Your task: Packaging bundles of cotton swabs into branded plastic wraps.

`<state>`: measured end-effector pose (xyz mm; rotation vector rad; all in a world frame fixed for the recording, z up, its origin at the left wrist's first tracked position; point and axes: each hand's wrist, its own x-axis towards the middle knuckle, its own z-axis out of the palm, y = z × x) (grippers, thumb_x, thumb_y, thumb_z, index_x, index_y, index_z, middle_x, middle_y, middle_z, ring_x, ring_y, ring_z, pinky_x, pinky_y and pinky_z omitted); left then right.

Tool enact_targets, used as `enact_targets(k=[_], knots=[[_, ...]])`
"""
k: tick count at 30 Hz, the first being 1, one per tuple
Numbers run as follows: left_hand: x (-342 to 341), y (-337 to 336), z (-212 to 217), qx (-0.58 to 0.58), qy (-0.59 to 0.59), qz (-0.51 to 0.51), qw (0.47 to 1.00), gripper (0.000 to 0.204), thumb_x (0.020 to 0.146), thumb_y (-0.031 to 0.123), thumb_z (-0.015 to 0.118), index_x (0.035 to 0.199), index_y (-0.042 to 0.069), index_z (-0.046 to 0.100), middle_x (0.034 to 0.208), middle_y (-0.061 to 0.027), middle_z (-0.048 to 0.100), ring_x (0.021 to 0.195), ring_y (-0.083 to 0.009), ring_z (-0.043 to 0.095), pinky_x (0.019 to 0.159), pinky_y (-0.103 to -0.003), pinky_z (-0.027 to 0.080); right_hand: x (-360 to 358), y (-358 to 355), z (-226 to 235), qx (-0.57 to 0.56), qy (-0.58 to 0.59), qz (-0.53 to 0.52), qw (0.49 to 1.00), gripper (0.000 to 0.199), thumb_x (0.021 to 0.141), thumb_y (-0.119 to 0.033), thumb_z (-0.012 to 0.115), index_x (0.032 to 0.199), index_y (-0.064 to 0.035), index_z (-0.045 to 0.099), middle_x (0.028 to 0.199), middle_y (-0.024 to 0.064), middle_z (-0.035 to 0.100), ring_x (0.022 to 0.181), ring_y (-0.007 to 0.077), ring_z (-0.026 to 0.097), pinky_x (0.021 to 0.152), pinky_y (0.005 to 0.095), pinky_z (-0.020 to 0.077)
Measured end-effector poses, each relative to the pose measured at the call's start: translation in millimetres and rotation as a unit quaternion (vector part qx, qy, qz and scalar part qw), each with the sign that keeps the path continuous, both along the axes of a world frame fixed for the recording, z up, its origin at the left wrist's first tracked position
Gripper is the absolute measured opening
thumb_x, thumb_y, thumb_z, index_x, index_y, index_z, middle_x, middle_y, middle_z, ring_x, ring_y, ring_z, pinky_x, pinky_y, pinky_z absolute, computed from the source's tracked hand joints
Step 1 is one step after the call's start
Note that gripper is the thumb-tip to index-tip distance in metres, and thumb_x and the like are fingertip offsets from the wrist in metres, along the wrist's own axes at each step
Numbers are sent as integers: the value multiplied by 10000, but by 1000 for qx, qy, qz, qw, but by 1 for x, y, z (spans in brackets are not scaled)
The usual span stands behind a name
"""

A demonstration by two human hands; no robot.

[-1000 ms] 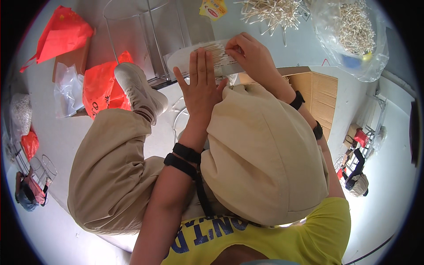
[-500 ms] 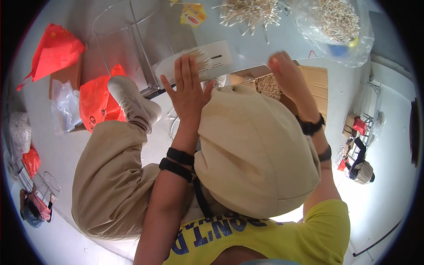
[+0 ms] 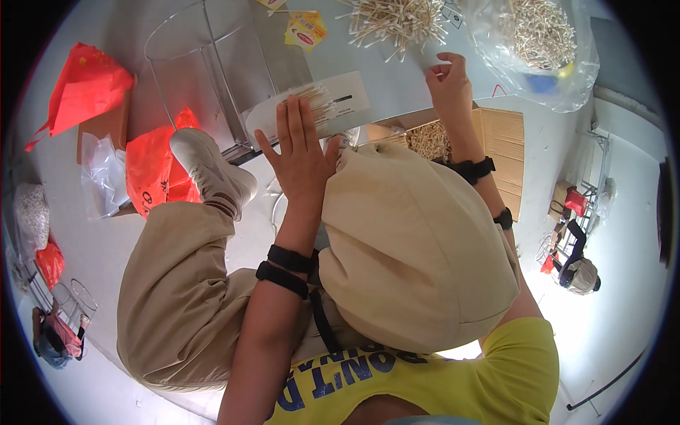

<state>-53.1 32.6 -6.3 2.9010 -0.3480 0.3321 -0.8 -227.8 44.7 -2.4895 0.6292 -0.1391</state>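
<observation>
My left hand [image 3: 301, 152] lies flat with its fingers spread, fingertips on the near end of a flat white packet [image 3: 353, 91] at the table edge. Several cotton swabs [image 3: 312, 98] show on the packet, just beyond those fingers. My right hand [image 3: 452, 88] is above the table, at the near right side of a loose heap of cotton swabs [image 3: 397, 23]. Its fingers are curled but apart, and I see nothing between them.
A clear plastic bag of swabs [image 3: 542, 35] lies at the table's right. An open cardboard box [image 3: 501, 152] with more swabs stands below the edge. Yellow cards [image 3: 306, 30] lie beyond the packet. A wire frame [image 3: 212, 64] and red bags [image 3: 159, 166] are on the left.
My right hand has moved away from me, from above the cardboard box to beside the swab heap, and its fingers now show apart. My left hand has stayed on the packet.
</observation>
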Motion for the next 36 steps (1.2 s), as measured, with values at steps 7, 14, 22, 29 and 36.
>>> enact_targets(k=[7, 14, 22, 29, 36], knots=[[-1, 2, 1, -17, 19, -2, 1000, 792, 848, 541, 522, 1459, 78, 322, 1529, -67, 283, 1416, -209, 263, 1130, -599, 105, -41, 2, 2, -36, 7, 33, 999, 207, 811, -82, 624, 1003, -20, 577, 858, 96, 629, 791, 231, 634, 685, 357, 517], [-3, -1, 5, -30, 37, -3, 999, 820, 830, 507, 563, 1465, 60, 297, 1535, -82, 262, 1425, -218, 241, 1129, -606, 99, -3, 68, 20, -36, -115, 323, 939, 166, 809, 29, 594, 952, -54, 610, 944, 66, 580, 827, 247, 610, 719, 344, 527], [-2, -3, 6, 24, 32, 11, 999, 768, 870, 585, 481, 1444, 90, 357, 1500, -45, 341, 1386, -189, 325, 1126, -565, 128, 13, 72, 19, -120, -103, 459, 874, 330, 755, -1, 632, 1075, -80, 645, 918, 58, 583, 828, 238, 607, 698, 325, 530], [-4, -3, 4, -42, 40, 5, 998, 883, 782, 508, 608, 1475, 73, 277, 1539, -73, 252, 1432, -202, 217, 1140, -594, 82, 9, 71, 13, -164, -79, 419, 890, 412, 735, -18, 625, 1141, -85, 640, 834, 36, 574, 807, 209, 597, 683, 318, 527], [-3, -6, 3, -59, 35, 4, 998, 898, 771, 502, 622, 1478, 75, 271, 1539, -68, 248, 1432, -200, 215, 1141, -590, 82, 9, 90, -2, -174, -129, 465, 858, 387, 792, -39, 649, 1173, -95, 620, 791, 42, 548, 719, 225, 579, 626, 329, 516]])
